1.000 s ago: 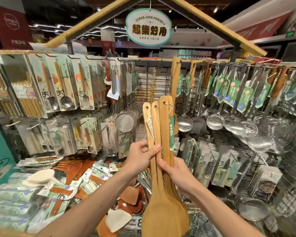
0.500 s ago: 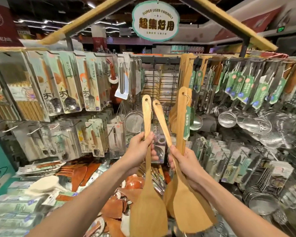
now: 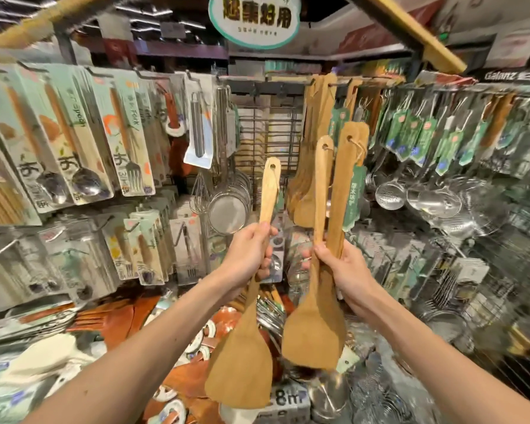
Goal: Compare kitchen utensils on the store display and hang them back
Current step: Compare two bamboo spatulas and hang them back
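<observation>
My left hand (image 3: pixel 248 254) grips the handle of one light wooden spatula (image 3: pixel 242 365), blade hanging down, handle tip pointing up. My right hand (image 3: pixel 337 270) grips two wooden spatulas together: a narrow one (image 3: pixel 314 328) in front and a wider-handled one (image 3: pixel 348 166) behind it, with a string loop and a green tag (image 3: pixel 353 200). The two bundles are held apart, side by side, in front of the display. More wooden spatulas (image 3: pixel 314 148) hang from a top hook straight behind.
Carded spoons and forks (image 3: pixel 83 142) hang on the left, mesh strainers (image 3: pixel 227 209) in the middle, steel ladles and skimmers (image 3: pixel 435 197) on the right. Loose wooden turners and packs lie on the shelf (image 3: pixel 110 319) below. An oval sign (image 3: pixel 254 19) hangs overhead.
The three spatulas, first bunched between both hands, have been split. My left hand took one leftwards; my right hand keeps two, now raised and nearly upright. The view has moved closer to the display.
</observation>
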